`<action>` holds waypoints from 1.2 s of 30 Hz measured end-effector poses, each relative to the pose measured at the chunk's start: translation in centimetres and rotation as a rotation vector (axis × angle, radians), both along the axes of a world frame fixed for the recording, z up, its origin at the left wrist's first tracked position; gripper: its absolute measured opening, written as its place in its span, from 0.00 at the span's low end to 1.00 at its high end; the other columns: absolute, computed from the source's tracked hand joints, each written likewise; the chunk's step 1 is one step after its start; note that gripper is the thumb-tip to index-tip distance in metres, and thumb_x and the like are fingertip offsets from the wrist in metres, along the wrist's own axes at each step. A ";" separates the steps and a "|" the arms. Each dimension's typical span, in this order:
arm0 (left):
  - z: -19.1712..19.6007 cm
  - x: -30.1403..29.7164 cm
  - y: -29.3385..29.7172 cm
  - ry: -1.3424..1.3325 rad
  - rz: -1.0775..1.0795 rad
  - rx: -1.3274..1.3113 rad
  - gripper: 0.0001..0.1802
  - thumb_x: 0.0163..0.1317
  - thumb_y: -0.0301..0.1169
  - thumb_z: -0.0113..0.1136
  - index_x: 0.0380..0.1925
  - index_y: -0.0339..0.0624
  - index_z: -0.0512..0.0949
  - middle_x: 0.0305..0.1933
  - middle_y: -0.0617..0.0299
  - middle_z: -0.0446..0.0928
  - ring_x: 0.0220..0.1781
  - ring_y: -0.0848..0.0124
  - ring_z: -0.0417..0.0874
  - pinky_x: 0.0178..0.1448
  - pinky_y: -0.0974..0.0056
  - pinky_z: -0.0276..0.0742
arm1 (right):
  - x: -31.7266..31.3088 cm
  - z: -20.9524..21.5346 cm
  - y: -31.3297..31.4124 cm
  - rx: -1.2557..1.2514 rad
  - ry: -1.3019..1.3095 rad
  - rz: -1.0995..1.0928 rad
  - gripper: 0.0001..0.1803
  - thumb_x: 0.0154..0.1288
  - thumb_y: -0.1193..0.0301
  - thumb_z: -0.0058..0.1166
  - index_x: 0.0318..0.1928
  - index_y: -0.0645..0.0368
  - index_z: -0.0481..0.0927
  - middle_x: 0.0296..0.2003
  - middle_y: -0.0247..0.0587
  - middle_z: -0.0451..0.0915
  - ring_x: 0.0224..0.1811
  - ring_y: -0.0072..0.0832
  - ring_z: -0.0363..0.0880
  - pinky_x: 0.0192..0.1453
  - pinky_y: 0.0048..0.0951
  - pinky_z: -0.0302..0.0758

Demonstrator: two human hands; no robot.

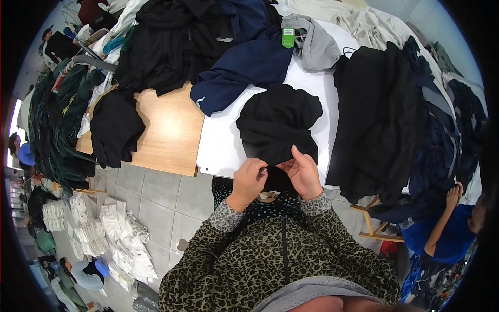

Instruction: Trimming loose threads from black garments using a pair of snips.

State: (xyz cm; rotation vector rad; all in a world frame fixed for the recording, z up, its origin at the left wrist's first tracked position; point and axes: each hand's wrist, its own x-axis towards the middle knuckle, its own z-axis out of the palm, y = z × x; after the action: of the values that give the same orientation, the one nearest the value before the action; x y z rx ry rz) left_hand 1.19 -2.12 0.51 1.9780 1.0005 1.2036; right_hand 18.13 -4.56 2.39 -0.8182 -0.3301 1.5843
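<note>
A black garment [278,122] lies bunched on the white tabletop [221,140], its near edge hanging over the table's front. At that edge my left hand [247,182] is closed, thumb and fingers pinching the cloth. My right hand [303,174] grips the same edge just to the right, fingers curled beneath the fabric and thumb raised. Part of the black cloth drops between my hands, toward my lap. What kind of garment it is cannot be made out.
Navy cloth [244,67] and a large black heap [171,47] lie beyond. A grey garment with a green tag [288,38] sits at the back. Long black cloth [374,125] hangs on the right, near a person in blue [442,231]. White bundles [125,239] cover the floor at left.
</note>
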 end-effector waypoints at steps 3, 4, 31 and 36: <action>-0.4 -0.7 0.5 0.066 0.076 0.136 0.13 0.42 0.15 0.61 0.30 0.38 0.76 0.32 0.57 0.74 0.27 0.62 0.78 0.28 0.66 0.76 | 0.9 0.5 0.0 -0.032 -0.036 -0.058 0.18 0.71 0.60 0.45 0.40 0.63 0.80 0.37 0.41 0.82 0.40 0.30 0.80 0.50 0.36 0.76; -0.4 -0.9 0.5 0.071 0.056 0.147 0.13 0.42 0.15 0.62 0.30 0.38 0.76 0.32 0.57 0.74 0.27 0.63 0.78 0.27 0.66 0.76 | 1.1 0.3 -0.2 -0.032 -0.035 -0.060 0.18 0.71 0.60 0.45 0.40 0.63 0.80 0.37 0.41 0.82 0.40 0.30 0.80 0.50 0.36 0.76; -0.9 -1.4 0.5 0.101 0.038 0.226 0.13 0.39 0.15 0.62 0.29 0.38 0.77 0.31 0.58 0.74 0.28 0.63 0.78 0.27 0.64 0.75 | 1.5 -1.4 -0.6 -0.099 0.222 -0.056 0.14 0.71 0.60 0.46 0.42 0.57 0.78 0.39 0.38 0.81 0.40 0.31 0.80 0.53 0.39 0.75; -1.0 -1.5 0.5 0.094 0.040 0.221 0.13 0.39 0.15 0.62 0.29 0.38 0.77 0.32 0.58 0.75 0.28 0.63 0.78 0.27 0.64 0.75 | 1.6 -1.8 -0.7 -0.075 0.223 -0.053 0.15 0.72 0.61 0.44 0.42 0.59 0.78 0.39 0.40 0.81 0.42 0.31 0.80 0.53 0.39 0.75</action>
State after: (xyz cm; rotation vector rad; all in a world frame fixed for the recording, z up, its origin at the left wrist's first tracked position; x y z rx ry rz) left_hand -0.30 -1.58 -0.48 2.2127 0.9933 1.3005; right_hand 19.70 -5.28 0.63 -0.6934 -0.0885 1.6281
